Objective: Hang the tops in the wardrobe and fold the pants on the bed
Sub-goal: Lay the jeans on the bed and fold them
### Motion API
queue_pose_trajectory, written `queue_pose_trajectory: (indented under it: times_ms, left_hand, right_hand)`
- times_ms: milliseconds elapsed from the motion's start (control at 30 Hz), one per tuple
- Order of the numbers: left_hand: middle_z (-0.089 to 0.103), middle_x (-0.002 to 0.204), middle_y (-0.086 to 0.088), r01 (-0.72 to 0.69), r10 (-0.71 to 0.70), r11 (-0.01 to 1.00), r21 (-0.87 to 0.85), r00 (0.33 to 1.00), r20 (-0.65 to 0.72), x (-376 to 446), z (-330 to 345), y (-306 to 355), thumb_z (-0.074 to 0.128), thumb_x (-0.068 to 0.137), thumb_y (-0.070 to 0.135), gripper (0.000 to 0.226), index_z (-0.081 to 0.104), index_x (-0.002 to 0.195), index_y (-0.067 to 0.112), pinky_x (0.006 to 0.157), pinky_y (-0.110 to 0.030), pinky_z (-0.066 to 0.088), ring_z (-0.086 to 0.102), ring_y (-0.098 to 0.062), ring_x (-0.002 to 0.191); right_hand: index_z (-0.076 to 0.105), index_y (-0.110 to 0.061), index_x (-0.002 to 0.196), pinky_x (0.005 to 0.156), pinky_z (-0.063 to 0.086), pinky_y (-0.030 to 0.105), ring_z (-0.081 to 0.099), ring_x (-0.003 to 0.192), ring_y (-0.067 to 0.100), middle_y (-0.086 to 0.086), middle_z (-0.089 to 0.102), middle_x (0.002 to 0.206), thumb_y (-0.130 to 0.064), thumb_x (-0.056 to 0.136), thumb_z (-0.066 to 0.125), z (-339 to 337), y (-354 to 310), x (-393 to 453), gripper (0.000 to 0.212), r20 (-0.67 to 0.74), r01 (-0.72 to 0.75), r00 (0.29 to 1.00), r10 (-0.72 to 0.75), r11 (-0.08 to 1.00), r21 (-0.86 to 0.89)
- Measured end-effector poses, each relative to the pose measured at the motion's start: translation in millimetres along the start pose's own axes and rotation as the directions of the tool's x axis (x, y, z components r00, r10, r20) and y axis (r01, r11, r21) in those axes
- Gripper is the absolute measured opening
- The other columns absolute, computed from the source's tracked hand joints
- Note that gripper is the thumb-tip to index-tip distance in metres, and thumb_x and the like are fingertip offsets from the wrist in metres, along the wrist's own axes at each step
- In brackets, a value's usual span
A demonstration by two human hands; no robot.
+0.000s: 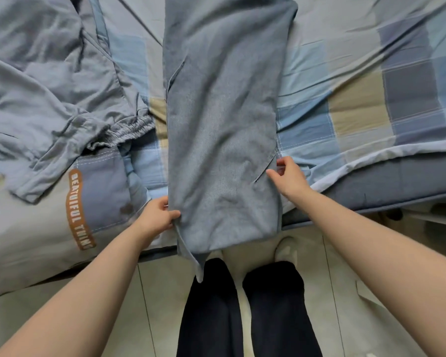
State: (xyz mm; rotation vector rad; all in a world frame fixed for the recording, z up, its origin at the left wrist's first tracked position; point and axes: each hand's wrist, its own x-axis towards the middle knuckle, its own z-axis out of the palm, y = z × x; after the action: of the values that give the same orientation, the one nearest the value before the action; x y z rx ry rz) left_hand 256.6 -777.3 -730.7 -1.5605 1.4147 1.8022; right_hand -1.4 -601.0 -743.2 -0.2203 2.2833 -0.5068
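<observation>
I stand at the near edge of the bed (371, 104), holding a pair of blue-grey pants (222, 124) that lies lengthwise down the middle of the checked bedspread, one leg stacked on the other. The near end of the pants hangs just over the mattress edge, a loose strip of fabric dangling toward the floor tiles (152, 305). My left hand (157, 217) pinches the left edge of the pants near that end, thumb on top of the cloth and fingers curled under it. My right hand (289, 176) grasps the right edge a little farther up, by a slanted pocket seam, thumb lying on the fabric and fingers tucked behind the edge. To the left, a second, lighter grey garment (49, 99) with an elastic cuff lies crumpled on the bedspread, apart from the pants. Beside it, an orange printed label (79, 210) with white lettering runs along the cover. My dark trouser legs (242, 310) and a pale slipper (286, 249) show below, on the floor.
</observation>
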Motion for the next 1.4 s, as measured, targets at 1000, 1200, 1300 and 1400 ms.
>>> queue_pose_trajectory:
  times_ms: [1000, 1200, 1300, 1400]
  left_hand:
    - [0.073, 0.102, -0.011, 0.022, -0.022, 0.987, 0.158, 1.000, -0.002, -33.4, 33.3, -38.7, 0.073, 0.084, 0.009, 0.017, 0.072, 0.100, 0.004, 0.088, -0.041, 0.055, 0.069, -0.024, 0.095]
    - [0.074, 0.097, -0.007, 0.006, -0.005, 0.994, 0.107, 1.000, -0.007, -50.0, 32.7, -55.0, 0.080, 0.076, 0.017, 0.024, 0.074, 0.096, 0.004, 0.095, -0.043, 0.052, 0.068, -0.025, 0.096]
    - [0.075, 0.106, -0.006, 0.032, -0.032, 0.999, -0.020, 0.999, 0.029, -67.6, 32.6, -60.3, 0.080, 0.070, 0.033, 0.038, 0.073, 0.102, 0.012, 0.100, -0.046, 0.050, 0.067, -0.028, 0.107]
    - [0.073, 0.112, -0.004, 0.065, -0.054, 0.993, -0.100, 0.992, 0.110, -84.3, 42.6, -66.5, 0.071, 0.087, 0.031, 0.029, 0.070, 0.111, 0.013, 0.096, -0.041, 0.051, 0.068, -0.025, 0.104]
  right_hand:
    - [0.056, -0.020, 0.118, 0.091, 0.051, 0.044, 0.062, 0.103, 0.021, 0.002, 0.066, 0.115, -0.032, 0.093, 0.060, -11.0, 50.5, -61.3, 0.028, 0.442, -0.325, 0.892, 0.097, 0.817, 0.476]
    - [0.056, -0.022, 0.124, 0.087, 0.047, 0.040, 0.056, 0.113, 0.018, -0.003, 0.062, 0.121, -0.036, 0.084, 0.070, -9.0, 76.0, -81.1, 0.044, 0.510, -0.220, 0.851, 0.124, 0.967, 0.130]
    - [0.053, -0.023, 0.129, 0.100, 0.037, 0.057, 0.047, 0.125, 0.021, -0.004, 0.056, 0.132, -0.037, 0.085, 0.066, -16.4, 81.5, -91.8, 0.048, 0.498, -0.362, 0.851, 0.165, 0.872, 0.330]
    - [0.053, -0.022, 0.130, 0.102, 0.028, 0.063, 0.046, 0.123, 0.028, 0.000, 0.055, 0.128, -0.041, 0.091, 0.058, -26.0, 87.3, -108.8, 0.044, 0.431, -0.377, 0.882, 0.189, 0.834, 0.404]
